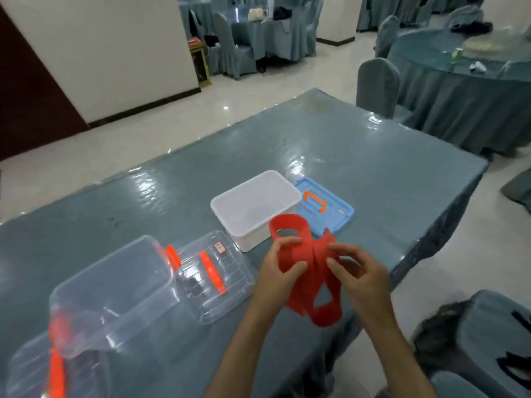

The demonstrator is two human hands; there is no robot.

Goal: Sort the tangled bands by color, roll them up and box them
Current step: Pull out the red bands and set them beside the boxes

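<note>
The flat elastic band (309, 271) held above the table is a plain bright red; the rectangular plastic box (255, 209) is milky white; beside it the flat plastic lid (330, 212) is light blue with an orange handle (315, 201); the clear plastic box (115, 297) carries an orange latch (171, 255); the clear lid (218, 274) has an orange handle strip (213, 272) and a small red-and-white label (220, 247); the glossy tablecloth (359, 168) is a dull grey-blue; the chair covers (377, 84) match it
</note>
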